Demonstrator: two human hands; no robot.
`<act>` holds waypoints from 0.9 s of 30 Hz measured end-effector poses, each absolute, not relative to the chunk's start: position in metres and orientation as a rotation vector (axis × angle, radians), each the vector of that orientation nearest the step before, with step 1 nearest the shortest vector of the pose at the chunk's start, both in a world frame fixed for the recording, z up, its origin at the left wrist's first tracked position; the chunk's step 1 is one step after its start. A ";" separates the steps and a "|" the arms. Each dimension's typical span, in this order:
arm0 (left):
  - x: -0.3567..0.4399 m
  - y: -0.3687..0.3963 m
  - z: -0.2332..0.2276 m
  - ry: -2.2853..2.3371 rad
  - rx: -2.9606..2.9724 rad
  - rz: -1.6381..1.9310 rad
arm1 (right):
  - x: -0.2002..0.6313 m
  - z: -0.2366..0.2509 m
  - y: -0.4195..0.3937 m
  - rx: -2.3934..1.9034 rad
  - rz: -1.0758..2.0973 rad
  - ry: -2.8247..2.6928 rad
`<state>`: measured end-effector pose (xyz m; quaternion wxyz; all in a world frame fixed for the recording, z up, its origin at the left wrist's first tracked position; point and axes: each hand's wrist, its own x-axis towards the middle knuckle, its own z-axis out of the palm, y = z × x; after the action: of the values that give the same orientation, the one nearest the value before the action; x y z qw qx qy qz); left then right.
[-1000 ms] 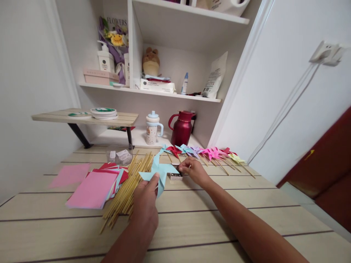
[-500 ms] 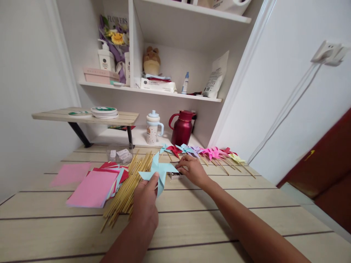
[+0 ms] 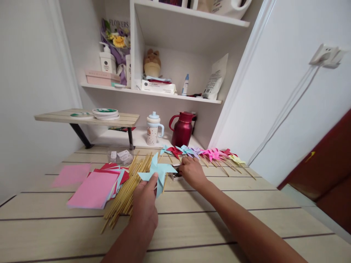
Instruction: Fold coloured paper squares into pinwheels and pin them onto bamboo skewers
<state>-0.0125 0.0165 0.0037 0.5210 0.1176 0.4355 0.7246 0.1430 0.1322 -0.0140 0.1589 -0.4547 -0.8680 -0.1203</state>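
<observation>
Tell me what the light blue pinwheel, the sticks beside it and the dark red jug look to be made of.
Light blue pinwheel, held in the left hand: matte paper, judging by its sharp folds and thin, flat blades.
Sticks: pale, thin rods, probably bamboo or wood, unpainted.
Dark red jug: smooth and faintly glossy, perhaps coated metal or plastic; the view leaves it open.

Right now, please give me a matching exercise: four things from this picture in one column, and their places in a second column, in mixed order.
Things:
1. light blue pinwheel
2. dark red jug
3. pink paper
4. toy bear

Places:
A. on the white shelf
B. in the left hand
C. on the table, left of the sticks
D. beside the cup

Pairs: 1-B, 2-D, 3-C, 4-A
</observation>
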 end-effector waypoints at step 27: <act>-0.012 0.018 0.003 1.033 0.310 1.666 | 0.172 -0.025 0.088 -1.104 0.549 -2.238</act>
<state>-0.0122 0.0181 0.0033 0.5466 0.1307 0.4358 0.7030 0.1724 0.0883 -0.0250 0.2889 -0.4137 -0.8385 0.2055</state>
